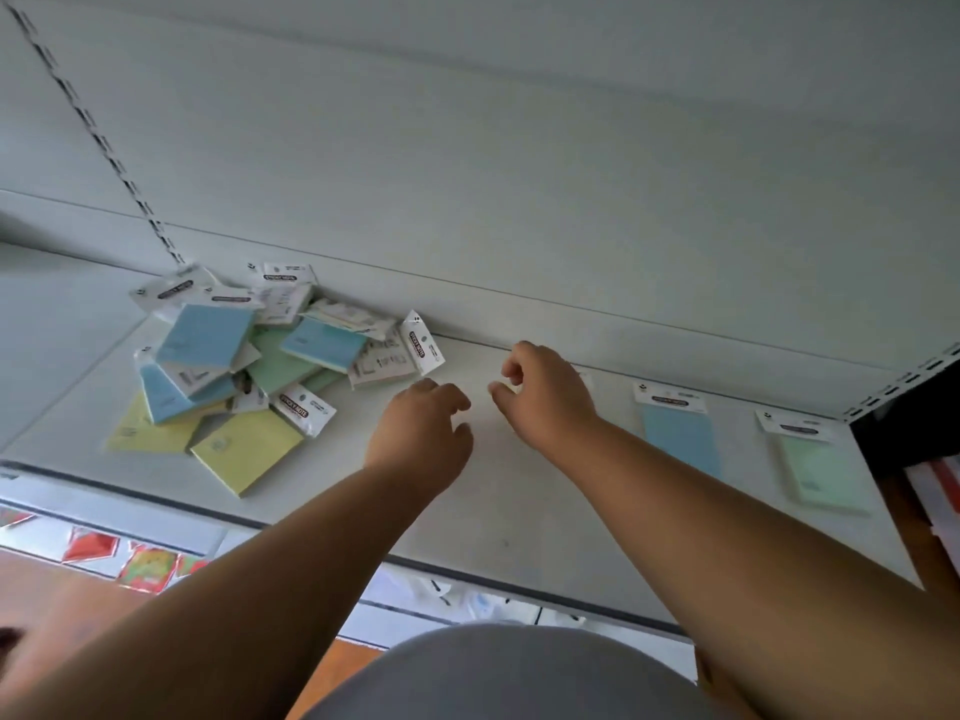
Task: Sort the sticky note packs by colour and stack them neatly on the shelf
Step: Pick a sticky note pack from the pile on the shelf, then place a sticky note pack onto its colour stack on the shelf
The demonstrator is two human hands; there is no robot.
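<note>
A jumbled pile of sticky note packs [234, 356] lies at the left of the white shelf [519, 511], with blue, green and yellow packs mixed and overlapping. A yellow pack [247, 444] sits at the pile's front. A single blue pack [680, 433] lies flat to the right, and a single green pack [823, 470] lies further right. My left hand [421, 433] hovers just right of the pile with its fingers loosely curled and holds nothing. My right hand [545, 392] is close beside it near the back wall, fingers also loosely curled, and nothing is visibly held.
The shelf's back panel [571, 226] rises right behind the packs. A slotted upright [104, 142] runs up at the left. A dark unit [909, 423] borders the shelf on the right. Red packets [145, 563] hang below the shelf's front edge.
</note>
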